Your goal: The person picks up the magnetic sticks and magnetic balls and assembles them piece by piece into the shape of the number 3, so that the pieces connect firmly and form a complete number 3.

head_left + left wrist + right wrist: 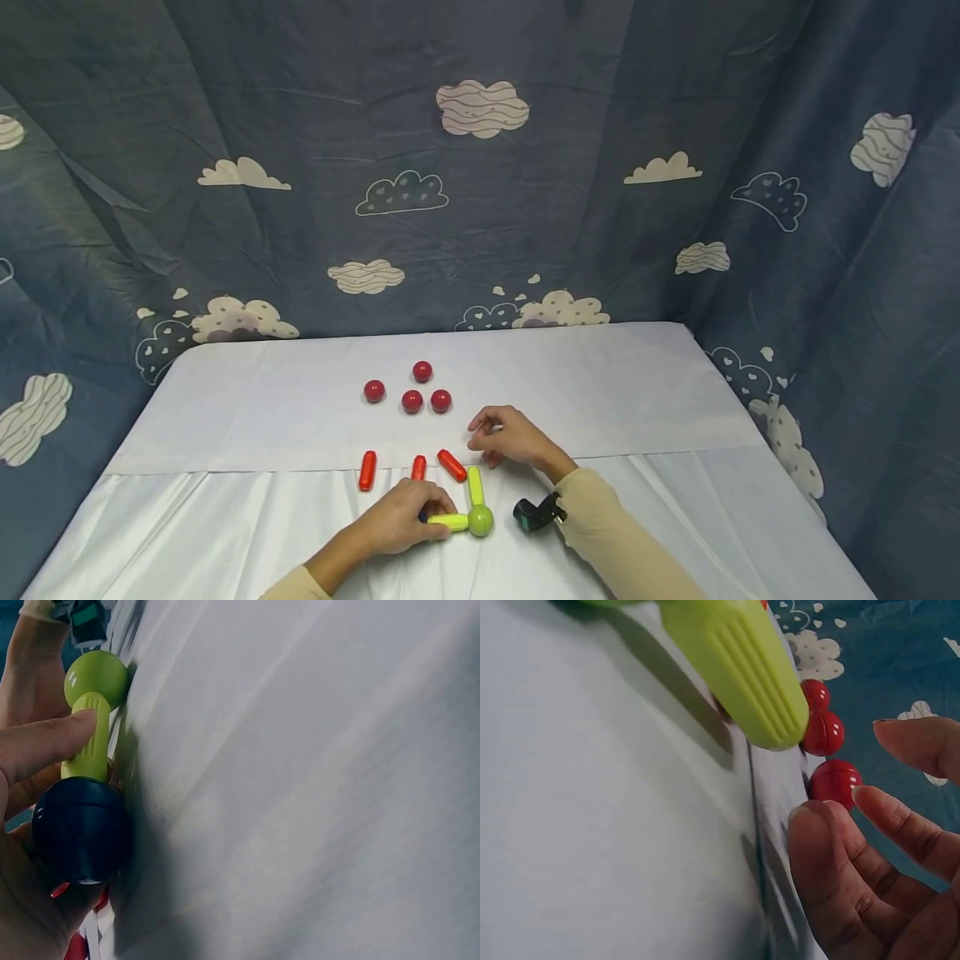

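My left hand (401, 518) pinches a yellow-green ribbed rod (88, 754) lying between a light green ball (481, 521) and a dark blue ball (82, 831). In the head view the hand mostly hides the blue ball. From the green ball a second yellow-green rod (739, 675) points away toward the back. My right hand (519, 438), its fingers loosely bent and holding nothing, hovers just right of that rod's far end. Close to the hands lie three red rods: one at left (367, 471), one partly behind my left hand (418, 468), and one slanted (452, 466).
Farther back on the white cloth (600, 392) sit several red balls (412, 402), loosely grouped. A dark blue curtain with clouds (540, 225) hangs behind and beside the table. A small black camera (534, 515) is strapped at my right wrist.
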`<state>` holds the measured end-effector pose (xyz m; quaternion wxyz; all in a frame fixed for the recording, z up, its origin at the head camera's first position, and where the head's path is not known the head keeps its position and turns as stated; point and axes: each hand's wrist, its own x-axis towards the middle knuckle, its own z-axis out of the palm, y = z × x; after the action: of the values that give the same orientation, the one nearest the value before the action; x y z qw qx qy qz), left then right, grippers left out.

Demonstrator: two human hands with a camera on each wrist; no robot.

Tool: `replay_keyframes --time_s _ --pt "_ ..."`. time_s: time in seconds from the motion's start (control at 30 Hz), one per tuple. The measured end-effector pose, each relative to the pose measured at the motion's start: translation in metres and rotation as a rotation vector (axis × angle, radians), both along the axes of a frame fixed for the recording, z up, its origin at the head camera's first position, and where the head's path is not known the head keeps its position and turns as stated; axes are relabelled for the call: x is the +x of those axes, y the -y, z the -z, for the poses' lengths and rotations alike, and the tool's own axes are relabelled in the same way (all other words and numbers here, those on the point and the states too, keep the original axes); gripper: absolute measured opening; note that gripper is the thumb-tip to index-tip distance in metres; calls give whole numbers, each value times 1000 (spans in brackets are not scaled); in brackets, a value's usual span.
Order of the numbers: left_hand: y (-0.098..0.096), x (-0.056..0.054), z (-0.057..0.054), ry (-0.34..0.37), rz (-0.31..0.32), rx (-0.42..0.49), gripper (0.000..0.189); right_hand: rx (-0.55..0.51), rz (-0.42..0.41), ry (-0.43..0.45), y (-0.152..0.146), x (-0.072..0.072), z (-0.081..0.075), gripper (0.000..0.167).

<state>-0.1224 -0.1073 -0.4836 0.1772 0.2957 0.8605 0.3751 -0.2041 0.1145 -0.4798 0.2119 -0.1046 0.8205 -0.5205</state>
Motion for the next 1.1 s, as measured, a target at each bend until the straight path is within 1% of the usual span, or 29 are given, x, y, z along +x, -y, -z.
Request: replay_keyframes --time_s 0.23,0.43,0.67,0.77,0.9,1.1 --pt "0 -1 1 -10 6 5 13 53 12 -27 9 -19 -8 26" --pt "0 -1 1 14 0 -6 13 73 -7 -66 18 -37 -15 27" --pt "0 0 2 24 0 -6 13 120 -21 -76 32 -55 -19 28" --pt "0 0 2 25 1 -7 14 148 -38 -91 37 -62 -18 30" --pt "0 0 2 33 1 -18 15 184 -82 -111 41 -69 -17 33" --pt "0 -1 1 36 -10 -27 15 228 -147 -119 44 -76 -19 34"
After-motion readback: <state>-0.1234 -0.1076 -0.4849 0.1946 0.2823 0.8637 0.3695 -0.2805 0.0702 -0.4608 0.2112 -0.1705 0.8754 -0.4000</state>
